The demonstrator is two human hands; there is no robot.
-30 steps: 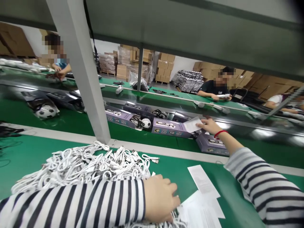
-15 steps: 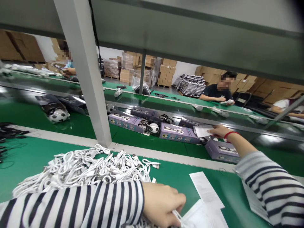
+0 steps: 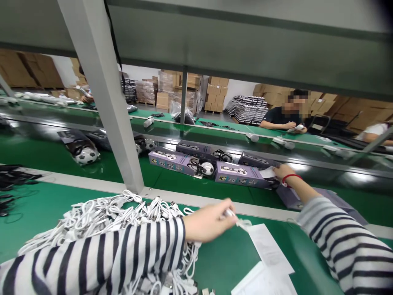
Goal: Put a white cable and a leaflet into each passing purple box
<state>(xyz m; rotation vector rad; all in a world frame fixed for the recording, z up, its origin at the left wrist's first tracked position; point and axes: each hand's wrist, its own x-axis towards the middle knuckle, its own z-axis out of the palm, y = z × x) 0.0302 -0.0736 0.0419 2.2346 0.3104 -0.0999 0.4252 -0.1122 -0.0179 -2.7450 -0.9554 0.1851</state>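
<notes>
My left hand (image 3: 210,221) is closed on a white USB cable (image 3: 244,223), raised over the green bench beside some paper leaflets (image 3: 272,248). Out over the conveyor, my right hand (image 3: 283,172) pinches a white leaflet (image 3: 267,172) at the open right end of a purple box (image 3: 236,173). Part of that leaflet seems to be inside the box. Another purple box (image 3: 288,198) lies under my right wrist. A large heap of white cables (image 3: 101,221) spreads around my left forearm.
More boxes with soccer-ball ends (image 3: 86,155) lie along the belt (image 3: 172,184). A grey post (image 3: 106,102) rises at the bench edge, under an overhead shelf (image 3: 230,53). Black cables (image 3: 18,177) lie at left. Across the line, a co-worker (image 3: 281,116) handles a white item.
My left hand has lifted the cable up and away from the leaflets. My right hand has pushed the leaflet left against the box end. The boxes have shifted right in view.
</notes>
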